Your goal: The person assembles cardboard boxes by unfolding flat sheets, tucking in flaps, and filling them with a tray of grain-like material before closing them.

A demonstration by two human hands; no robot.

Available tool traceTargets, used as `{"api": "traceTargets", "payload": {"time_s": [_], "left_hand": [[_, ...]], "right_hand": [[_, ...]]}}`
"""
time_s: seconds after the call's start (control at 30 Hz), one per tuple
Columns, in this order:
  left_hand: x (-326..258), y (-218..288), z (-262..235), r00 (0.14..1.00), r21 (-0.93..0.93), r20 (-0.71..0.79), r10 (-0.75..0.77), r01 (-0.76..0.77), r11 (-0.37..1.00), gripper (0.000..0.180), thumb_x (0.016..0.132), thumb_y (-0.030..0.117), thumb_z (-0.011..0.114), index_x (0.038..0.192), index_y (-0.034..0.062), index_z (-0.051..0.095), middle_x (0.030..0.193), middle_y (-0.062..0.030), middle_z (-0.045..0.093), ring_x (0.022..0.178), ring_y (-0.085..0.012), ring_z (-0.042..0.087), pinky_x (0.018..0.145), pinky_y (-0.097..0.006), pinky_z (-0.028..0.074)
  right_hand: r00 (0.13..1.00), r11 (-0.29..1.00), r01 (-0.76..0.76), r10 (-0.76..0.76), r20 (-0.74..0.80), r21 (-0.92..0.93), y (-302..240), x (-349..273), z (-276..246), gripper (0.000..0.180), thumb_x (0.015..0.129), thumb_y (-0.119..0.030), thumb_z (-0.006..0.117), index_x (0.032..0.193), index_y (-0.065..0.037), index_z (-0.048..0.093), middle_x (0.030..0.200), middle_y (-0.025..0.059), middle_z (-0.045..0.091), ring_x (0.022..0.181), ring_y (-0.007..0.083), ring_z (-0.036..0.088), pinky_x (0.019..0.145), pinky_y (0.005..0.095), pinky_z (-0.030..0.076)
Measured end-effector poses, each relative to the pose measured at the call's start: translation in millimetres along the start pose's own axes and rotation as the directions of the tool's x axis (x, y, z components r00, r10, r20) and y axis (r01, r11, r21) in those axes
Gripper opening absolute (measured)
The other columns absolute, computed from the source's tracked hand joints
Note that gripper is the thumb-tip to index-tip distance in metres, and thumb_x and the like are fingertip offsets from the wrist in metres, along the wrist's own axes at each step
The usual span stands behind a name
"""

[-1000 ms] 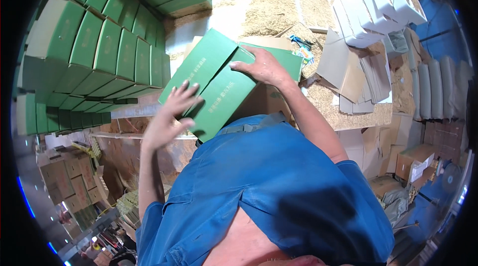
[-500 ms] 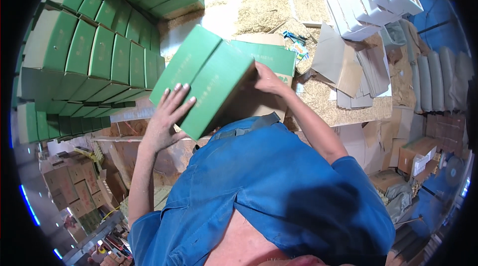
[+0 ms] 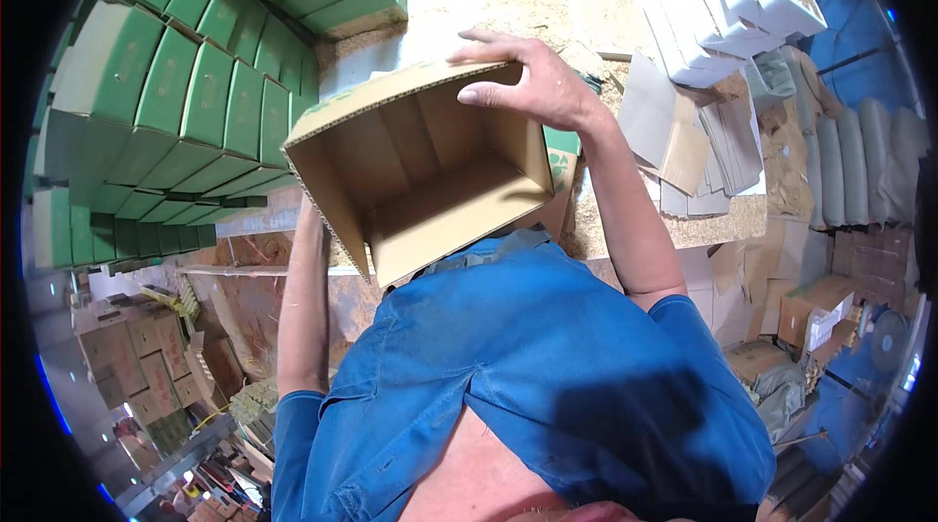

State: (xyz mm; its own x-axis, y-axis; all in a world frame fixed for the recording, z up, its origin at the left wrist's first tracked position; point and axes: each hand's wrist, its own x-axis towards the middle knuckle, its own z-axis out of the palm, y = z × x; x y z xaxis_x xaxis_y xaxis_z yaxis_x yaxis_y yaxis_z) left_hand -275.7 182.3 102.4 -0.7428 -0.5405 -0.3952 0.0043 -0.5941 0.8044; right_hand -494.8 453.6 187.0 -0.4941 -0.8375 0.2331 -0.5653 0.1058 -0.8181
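A cardboard box [image 3: 449, 192], bare brown inside and green outside, is tilted up in front of my waist with its open side facing me. My right hand [image 3: 532, 83] grips its upper right edge, the thumb at the opening and the fingers over the outer side. Along the box's left side rises my left forearm [image 3: 305, 317]; the left hand is hidden behind the box, so its fingers do not show. Another green and brown cardboard piece [image 3: 562, 156] peeks out behind the box on the right.
Stacked green boxes [image 3: 205, 92] fill the left side of the bench. Flat cardboard sheets [image 3: 703, 146] lie on the right, below a row of white boxes [image 3: 743, 4]. Brown cartons [image 3: 137, 356] stand at the lower left, and grey sacks [image 3: 860, 166] sit at the far right.
The box has been turned so its open inside now faces me. My right hand has moved up onto its upper edge, and my left hand has gone behind it.
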Motion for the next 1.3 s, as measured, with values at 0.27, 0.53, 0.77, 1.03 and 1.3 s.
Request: {"api": "traceTargets", "payload": {"time_s": [0.27, 0.53, 0.77, 1.03, 1.3], "left_hand": [[2.8, -101.8, -55.8, 0.989, 0.099, -0.026, -0.148, 0.15, 0.984, 0.071, 0.1, 0.057, 0.039, 0.139, -0.002, 0.042, 0.131, -0.0146, 0.053, 0.117, -0.0223, 0.054, 0.096, -0.037, 0.048], [-49.6, -24.9, 39.2, 0.968, 0.689, 0.102, 0.229, -0.235, 0.686, 0.072, 0.089, 0.018, 0.062, 0.15, 0.0003, 0.028, 0.141, -0.0153, 0.045, 0.125, -0.0227, 0.049, 0.1, -0.034, 0.044], [-46.4, -22.1, 21.5, 0.994, 0.584, 0.049, 0.1, -0.11, 0.804, 0.064, 0.093, 0.01, 0.056, 0.15, 0.0023, 0.028, 0.137, -0.0126, 0.05, 0.118, -0.0196, 0.054, 0.098, -0.031, 0.045], [-51.0, -25.0, 20.7, 0.991, 0.547, -0.121, 0.051, 0.024, 0.837, 0.065, 0.092, 0.014, 0.057, 0.15, 0.0034, 0.029, 0.136, -0.0127, 0.05, 0.118, -0.0212, 0.054, 0.099, -0.034, 0.045], [-55.2, -21.4, 31.4, 0.984, 0.561, -0.17, 0.061, 0.046, 0.826, 0.062, 0.092, 0.017, 0.057, 0.148, 0.0035, 0.033, 0.134, -0.013, 0.051, 0.117, -0.0216, 0.055, 0.099, -0.034, 0.045]], "right_hand": [[0.856, 0.764, -0.472, 0.516, -0.022, -0.44, 41.5, 24.4, 28.7, 0.047, 0.087, -0.048, 0.065, 0.086, -0.002, 0.073, 0.078, 0.0116, 0.071, 0.074, 0.0259, 0.068, 0.077, 0.0392, 0.055], [0.929, 0.921, -0.344, 0.362, 0.073, -0.182, 68.5, 20.1, 15.4, 0.051, 0.09, -0.048, 0.064, 0.121, -0.008, 0.068, 0.114, 0.0146, 0.069, 0.086, 0.0248, 0.07, 0.074, 0.0318, 0.058], [0.6, 0.713, -0.694, 0.494, -0.629, -0.101, 339.1, -16.2, -138.0, 0.053, 0.076, -0.038, 0.071, 0.101, 0.008, 0.069, 0.085, 0.0249, 0.07, 0.083, 0.0349, 0.069, 0.079, 0.0409, 0.052], [0.244, 0.344, -0.935, 0.808, -0.535, 0.093, 477.0, -28.9, -158.9, 0.043, 0.072, -0.019, 0.057, 0.098, 0.013, 0.066, 0.105, 0.029, 0.067, 0.1, 0.038, 0.066, 0.088, 0.0383, 0.049], [0.137, 0.349, -0.873, 0.846, -0.515, 0.341, 462.6, -15.1, -150.6, 0.05, 0.071, -0.024, 0.065, 0.104, 0.014, 0.065, 0.107, 0.024, 0.067, 0.097, 0.0323, 0.064, 0.085, 0.036, 0.049]]}}
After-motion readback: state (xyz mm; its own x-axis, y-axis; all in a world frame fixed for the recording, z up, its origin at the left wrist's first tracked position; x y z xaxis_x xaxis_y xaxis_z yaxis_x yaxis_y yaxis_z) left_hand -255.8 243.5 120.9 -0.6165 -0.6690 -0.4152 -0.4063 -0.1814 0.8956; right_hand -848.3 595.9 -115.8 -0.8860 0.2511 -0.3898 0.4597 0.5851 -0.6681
